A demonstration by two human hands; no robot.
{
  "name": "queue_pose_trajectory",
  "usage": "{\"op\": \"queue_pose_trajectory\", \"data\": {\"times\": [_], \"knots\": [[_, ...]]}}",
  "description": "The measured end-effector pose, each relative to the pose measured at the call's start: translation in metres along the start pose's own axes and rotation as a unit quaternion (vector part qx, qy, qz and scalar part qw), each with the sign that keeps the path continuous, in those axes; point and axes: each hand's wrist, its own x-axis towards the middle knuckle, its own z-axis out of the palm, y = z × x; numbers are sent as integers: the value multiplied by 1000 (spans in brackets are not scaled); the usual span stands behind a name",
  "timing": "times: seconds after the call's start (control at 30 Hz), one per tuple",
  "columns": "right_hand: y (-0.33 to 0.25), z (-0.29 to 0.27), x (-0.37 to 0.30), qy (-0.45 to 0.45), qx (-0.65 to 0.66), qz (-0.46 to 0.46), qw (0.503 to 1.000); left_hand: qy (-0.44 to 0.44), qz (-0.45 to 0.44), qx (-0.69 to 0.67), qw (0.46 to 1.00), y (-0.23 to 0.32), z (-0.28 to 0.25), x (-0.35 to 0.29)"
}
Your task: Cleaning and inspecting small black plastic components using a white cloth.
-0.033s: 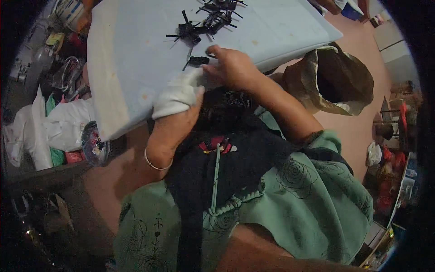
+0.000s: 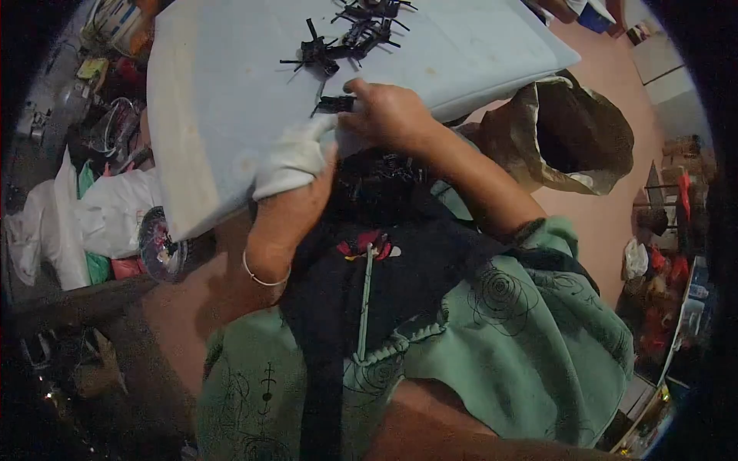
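Observation:
My left hand (image 2: pixel 296 196) is closed on a bunched white cloth (image 2: pixel 288 165), which covers most of its fingers; the cloth's far end is blurred. Close beside it, my right hand (image 2: pixel 390 111) has its thumb and fingers closed around the end of a small black part (image 2: pixel 336 104) with a thin prong. Both hands are over the near edge of a pale padded surface (image 2: pixel 207 115). Farther back on that surface lie several black pieces (image 2: pixel 317 55) with thin prongs sticking out, in a loose row.
To the right of the padded surface stands an open brown sack (image 2: pixel 507 134). White plastic bags (image 2: pixel 119 211) and a clear round container (image 2: pixel 161 242) crowd the left side. Shelves with mixed goods (image 2: pixel 669 284) line the right. Green patterned clothing (image 2: pixel 500 330) covers my lap.
My left hand and the white cloth have shifted slightly left and toward me. My right hand has moved a little to the left. The row of black pieces stays in place.

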Motion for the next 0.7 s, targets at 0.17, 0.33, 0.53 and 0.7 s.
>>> {"op": "queue_pose_trajectory", "data": {"times": [0.17,0.33,0.53,0.7], "knots": [[2,-9,3,-64,17,-31,997,37,63,96,993,-18,-8,12],[-9,-27,-5,-62,180,-166,968,-109,-18,-112,988,-14,-3,13],[-12,-36,-15,-62,277,-88,955,-201,-255,-507,799,-6,-15,9],[-23,-45,-20,-37,329,-79,940,-93,-283,-413,861,-3,-3,8]]}}
